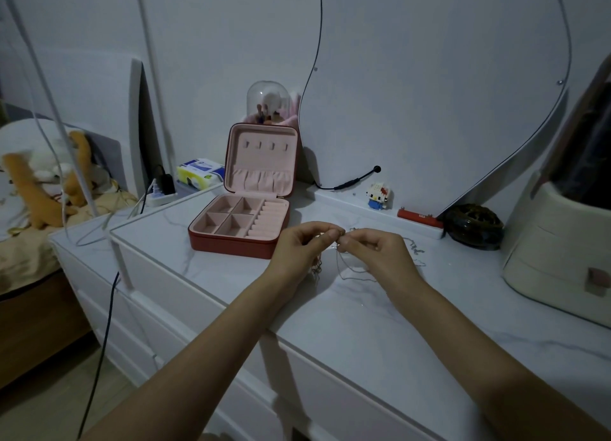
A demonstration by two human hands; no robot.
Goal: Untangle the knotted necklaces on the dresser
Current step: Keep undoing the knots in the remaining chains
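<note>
Necklaces (344, 258), thin silver and gold chains knotted together, hang just in front of the open red jewellery box with pink lining (239, 224), lifted a little above the white marble-patterned table (363, 315). The knot sits between both hands, which meet fingertip to fingertip. The left hand (304, 245) and right hand (373, 248) each pinch the chains at the tangle, equally near it. Loose loops droop down toward the person; more chain trails right along the table, away from the box.
</note>
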